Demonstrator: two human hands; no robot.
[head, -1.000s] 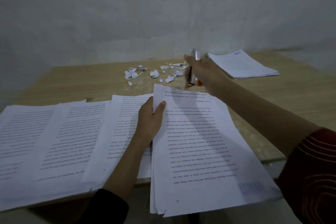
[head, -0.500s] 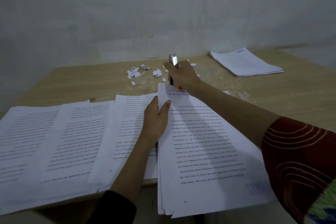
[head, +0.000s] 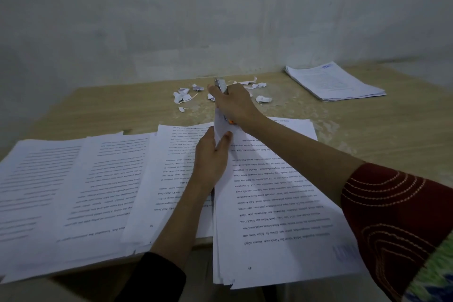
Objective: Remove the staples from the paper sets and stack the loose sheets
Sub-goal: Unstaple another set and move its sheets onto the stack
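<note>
One second on, my right hand (head: 235,103) gripping the staple remover (head: 221,85) reaches the paper set (head: 282,203) corner my left hand (head: 210,162) pinches, so pulling can start.

Left sleeve (head: 157,277), at 6 o'clock — plain black cloth, close-fitting, with the cuff edge straight across the forearm. Bare from that cuff to the left hand (head: 210,162). Right sleeve (head: 392,216), at 4 o'clock — dark red cloth, stitched in pale thread with two groups of concentric arcs, one above the other. Bare from its cuff to the right hand (head: 235,103). At 5 o'clock, adjoining the red: green patch (head: 436,270) with blue and white flecks, blurred.
</note>
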